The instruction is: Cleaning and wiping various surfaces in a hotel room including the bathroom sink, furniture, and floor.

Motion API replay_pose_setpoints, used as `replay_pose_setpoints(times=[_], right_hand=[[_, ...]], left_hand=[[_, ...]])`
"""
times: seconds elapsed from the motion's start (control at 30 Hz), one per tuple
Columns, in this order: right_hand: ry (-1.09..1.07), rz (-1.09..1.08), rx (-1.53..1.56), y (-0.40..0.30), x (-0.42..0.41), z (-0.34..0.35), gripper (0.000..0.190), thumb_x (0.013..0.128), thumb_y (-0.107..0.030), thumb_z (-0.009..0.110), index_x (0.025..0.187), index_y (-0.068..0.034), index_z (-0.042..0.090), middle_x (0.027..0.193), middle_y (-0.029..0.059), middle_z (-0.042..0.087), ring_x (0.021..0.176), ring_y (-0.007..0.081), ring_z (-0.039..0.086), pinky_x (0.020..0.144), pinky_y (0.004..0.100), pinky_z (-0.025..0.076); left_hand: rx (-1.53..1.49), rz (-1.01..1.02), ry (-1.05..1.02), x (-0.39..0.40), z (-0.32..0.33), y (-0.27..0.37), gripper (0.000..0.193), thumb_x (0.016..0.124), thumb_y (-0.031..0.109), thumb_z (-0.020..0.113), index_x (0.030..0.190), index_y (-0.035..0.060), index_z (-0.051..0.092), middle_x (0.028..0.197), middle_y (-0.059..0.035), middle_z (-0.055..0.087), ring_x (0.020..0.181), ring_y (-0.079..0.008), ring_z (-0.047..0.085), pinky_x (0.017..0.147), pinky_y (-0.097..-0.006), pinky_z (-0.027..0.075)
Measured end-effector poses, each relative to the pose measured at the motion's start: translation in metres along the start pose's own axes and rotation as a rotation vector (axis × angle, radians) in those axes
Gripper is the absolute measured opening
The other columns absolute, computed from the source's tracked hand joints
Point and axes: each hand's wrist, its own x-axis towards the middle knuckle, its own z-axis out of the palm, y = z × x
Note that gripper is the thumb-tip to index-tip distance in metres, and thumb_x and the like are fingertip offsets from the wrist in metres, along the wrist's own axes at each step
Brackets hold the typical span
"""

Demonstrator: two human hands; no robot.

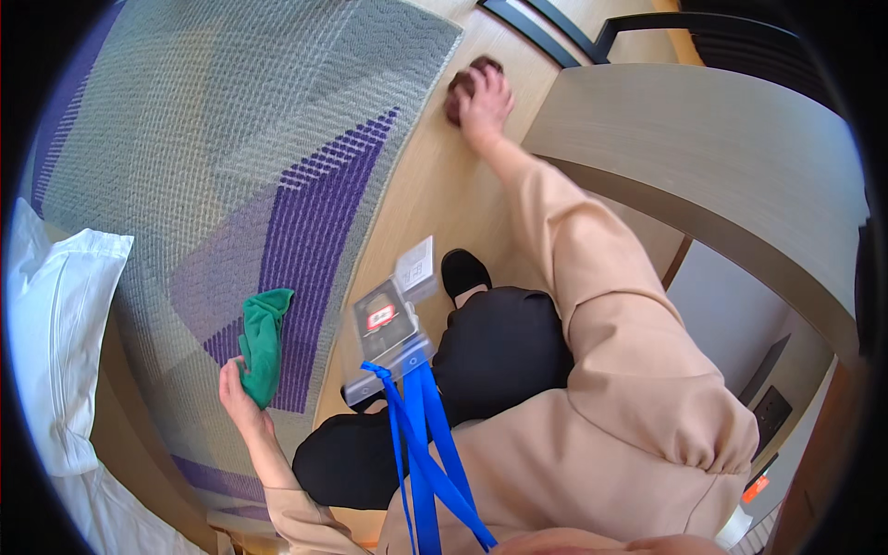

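Observation:
My right hand point(488, 104) reaches far forward and presses a dark brown cloth point(459, 97) onto the light wood floor point(409, 187). Its fingers are spread over the cloth, bunched beneath them and slightly blurred. In my left hand point(243, 399) is a folded green cloth point(262, 347), held at its lower end above the patterned rug point(229, 125). The rug is grey with purple shapes, and its edge runs just left of the brown cloth.
A wooden desk point(694, 118) curves along the right, with dark metal legs point(534, 31) at the top. White bedding point(62, 333) hangs at the left. Badge holders point(385, 319) on blue lanyards point(423, 430) dangle before my knees. A black shoe point(465, 274) rests on the floor.

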Motion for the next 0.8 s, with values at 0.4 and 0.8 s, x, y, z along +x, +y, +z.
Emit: replay_pose_setpoints(times=[0.4,0.8], right_hand=[[0.054,0.218,0.061,0.04,0.068,-0.029,0.05,0.071,-0.035,0.062,0.112,-0.011,0.046,0.103,0.0101,0.054,0.096,0.0307,0.049,0.089,0.0452,0.033],[-0.136,-0.229,0.303,-0.014,0.029,-0.039,0.032,0.066,-0.004,0.058,0.096,-0.015,0.057,0.094,0.0065,0.056,0.085,0.0293,0.051,0.075,0.0361,0.043]], left_hand=[[-0.249,0.074,-0.064,0.071,0.085,0.077,0.037,0.087,0.032,0.049,0.108,0.0021,0.049,0.099,-0.0074,0.051,0.09,-0.0167,0.052,0.078,-0.0313,0.043],[1.19,0.765,0.023,0.148,0.225,0.029,0.08,0.076,0.051,0.054,0.137,0.0158,0.016,0.137,-0.0259,0.012,0.126,-0.0436,0.011,0.099,-0.0543,0.014]])
